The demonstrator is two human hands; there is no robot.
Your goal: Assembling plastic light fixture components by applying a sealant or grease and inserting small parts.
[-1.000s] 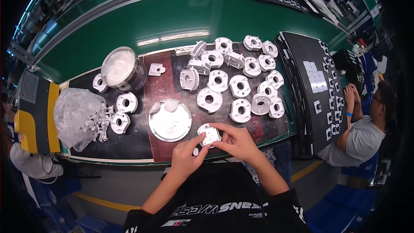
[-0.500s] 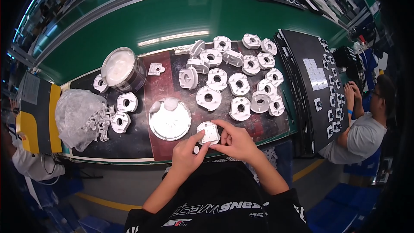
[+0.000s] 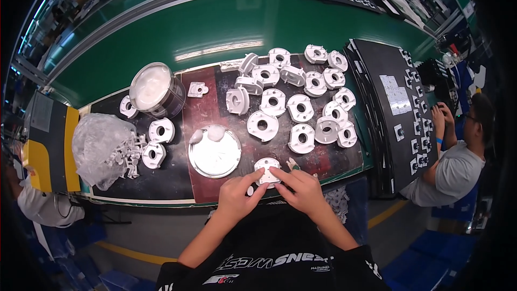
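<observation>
A white plastic housing part [image 3: 266, 164] with small holes in its face lies at the table's front edge, before my body. My left hand [image 3: 236, 198] holds its left side with thumb and forefinger. From the other side my right hand [image 3: 302, 189] grips it, forefinger on its face. Beside my left fingers is a small white disc [image 3: 250, 190]. A small beige and green thing [image 3: 293, 165] shows just beyond my right fingers; its kind I cannot make out. Left of the part stands a round tin lid [image 3: 214, 156] with white lumps at its far rim.
Several round white housings [image 3: 262, 125] cover the table's right half. To the left are a tin of white paste [image 3: 152, 87], a plastic bag [image 3: 102, 143] and small white pieces [image 3: 129, 156]. Black boards [image 3: 379, 118] are stacked at right, near another person [image 3: 458, 167].
My right hand has shifted from the part's far right corner, and its forefinger now rests on the face. The beige and green thing has come into sight beside it.
</observation>
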